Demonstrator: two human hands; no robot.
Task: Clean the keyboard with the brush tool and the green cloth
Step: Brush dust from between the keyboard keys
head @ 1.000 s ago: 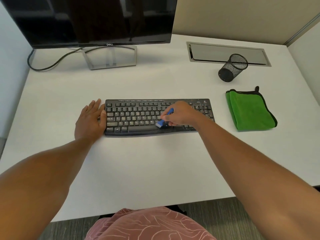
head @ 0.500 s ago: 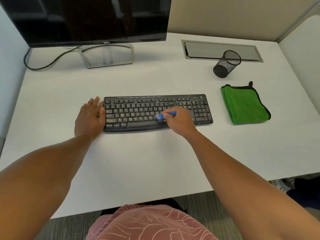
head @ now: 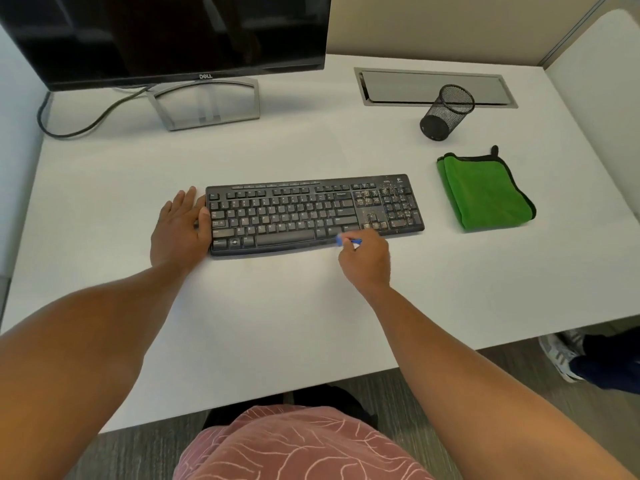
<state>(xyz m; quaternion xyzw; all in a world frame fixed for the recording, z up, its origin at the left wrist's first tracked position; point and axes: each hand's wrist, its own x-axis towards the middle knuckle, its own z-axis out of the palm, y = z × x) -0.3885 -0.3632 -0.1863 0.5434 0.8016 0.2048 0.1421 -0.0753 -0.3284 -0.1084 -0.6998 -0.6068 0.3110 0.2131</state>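
A black keyboard (head: 311, 213) lies mid-desk, with crumbs scattered over its right keys and number pad. My left hand (head: 180, 230) lies flat against the keyboard's left end, thumb on its edge. My right hand (head: 365, 259) grips a small blue brush tool (head: 346, 241) at the keyboard's front edge, just right of the space bar. Most of the brush is hidden in my fingers. A folded green cloth (head: 485, 192) with black trim rests on the desk to the right of the keyboard, untouched.
A dark Dell monitor (head: 166, 32) on a silver stand (head: 204, 105) sits at the back left with a cable (head: 69, 128). A black mesh pen cup (head: 446, 112) stands behind the cloth, near a metal cable tray (head: 433, 88). Another person's shoe (head: 561, 355) shows at the floor right.
My right hand has drawn the brush from the middle keys down toward the keyboard's front edge and slightly right. My left hand has stayed at the left end.
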